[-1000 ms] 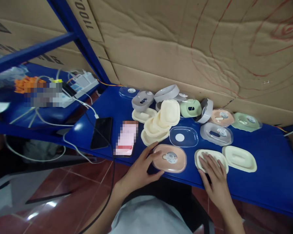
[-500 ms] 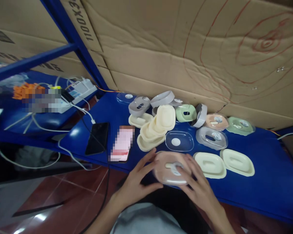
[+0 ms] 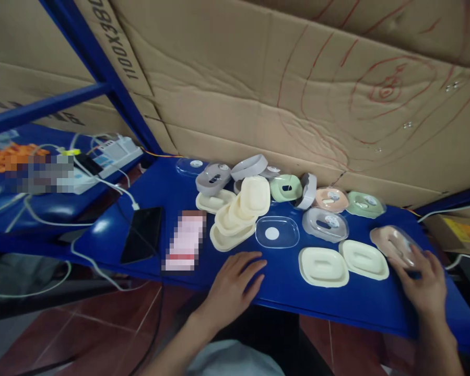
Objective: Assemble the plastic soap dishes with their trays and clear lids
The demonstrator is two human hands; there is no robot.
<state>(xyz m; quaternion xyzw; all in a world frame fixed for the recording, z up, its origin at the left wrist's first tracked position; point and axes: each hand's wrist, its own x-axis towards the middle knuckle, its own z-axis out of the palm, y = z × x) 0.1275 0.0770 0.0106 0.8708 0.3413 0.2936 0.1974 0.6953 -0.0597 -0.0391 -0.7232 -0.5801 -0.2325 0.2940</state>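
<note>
Fingers parted on your empty left hand (image 3: 233,284), at twelve o'clock; your right's clamp the peach box (image 3: 387,241) at two.
Between, at one o'clock, two cream trays (image 3: 323,277) lie flat, likely for stability; your right hand (image 3: 427,284) holds the box's near edge, presumably to steady it.

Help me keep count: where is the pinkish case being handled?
In the head view, the pinkish case is toward the right end of the blue table, under the right hand's fingers, just right of the rightmost cream tray.
</note>
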